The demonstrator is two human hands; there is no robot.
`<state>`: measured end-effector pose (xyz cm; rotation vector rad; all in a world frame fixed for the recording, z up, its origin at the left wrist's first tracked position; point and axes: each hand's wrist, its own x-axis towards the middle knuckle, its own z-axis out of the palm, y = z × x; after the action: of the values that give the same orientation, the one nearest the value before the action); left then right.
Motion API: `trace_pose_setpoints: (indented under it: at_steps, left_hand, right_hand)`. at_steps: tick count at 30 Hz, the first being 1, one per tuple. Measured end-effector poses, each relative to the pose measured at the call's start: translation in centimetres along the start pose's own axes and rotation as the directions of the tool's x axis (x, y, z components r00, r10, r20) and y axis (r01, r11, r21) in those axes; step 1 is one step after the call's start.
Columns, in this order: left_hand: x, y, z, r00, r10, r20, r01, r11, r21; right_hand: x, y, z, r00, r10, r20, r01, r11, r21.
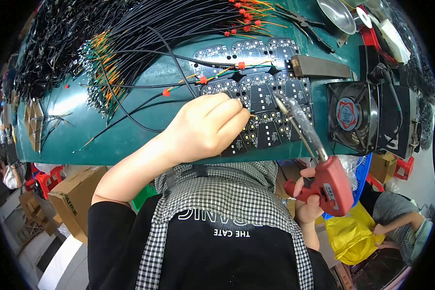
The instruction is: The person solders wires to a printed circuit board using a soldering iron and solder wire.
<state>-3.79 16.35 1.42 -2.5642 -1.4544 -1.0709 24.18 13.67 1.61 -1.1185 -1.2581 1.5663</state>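
My left hand (208,123) is closed over the black circuit boards (268,134), its fingers pinching a black cable (182,72) that runs in from the back. A short orange wire end shows beside its knuckles; the fingertips are hidden beneath the hand. My right hand (308,205) grips a red soldering gun (332,186) by its handle, at the table's front edge. The gun's metal tip points up and left, above the right part of the boards. A dark bar (321,66) lies across the boards' right edge. Several cables with red ties (203,79) cross over the boards.
A large bundle of black cables (145,48) covers the back left of the green table (58,116). Pliers (307,26) and a metal bowl (337,14) sit at the back right. A square fan (353,116) stands right. Another person (396,220) is near a yellow bag (353,237).
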Motion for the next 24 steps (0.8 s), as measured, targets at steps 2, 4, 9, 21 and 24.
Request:
trace_pose_setpoints:
  at_steps: [2,4,9,21,24]
  left_hand:
    - [-0.1,0.2,-0.1,1.0,0.014,0.012,-0.015,0.999,0.044]
    - [-0.1,0.2,0.0,0.999,0.029,0.024,-0.031,0.996,0.088]
    - [-0.2,0.4,-0.2,0.998,0.031,0.062,-0.038,0.993,0.116]
    - [-0.2,0.5,0.0,0.997,0.072,0.018,-0.074,0.982,0.174]
    - [-0.2,0.5,0.0,0.998,0.065,0.026,-0.069,0.984,0.166]
  right_hand:
    - [-0.1,0.2,-0.4,0.999,0.006,0.032,-0.006,1.0,-0.001]
    - [-0.1,0.2,-0.4,0.998,0.013,0.063,-0.013,1.0,-0.002]
    - [-0.1,0.6,-0.7,0.997,0.026,0.078,-0.03,0.998,0.047]
    - [-0.9,2.4,-2.7,0.986,-0.032,0.162,0.071,0.968,-0.241]
    - [-1.2,3.0,-2.9,0.984,-0.081,0.157,0.122,0.954,-0.274]
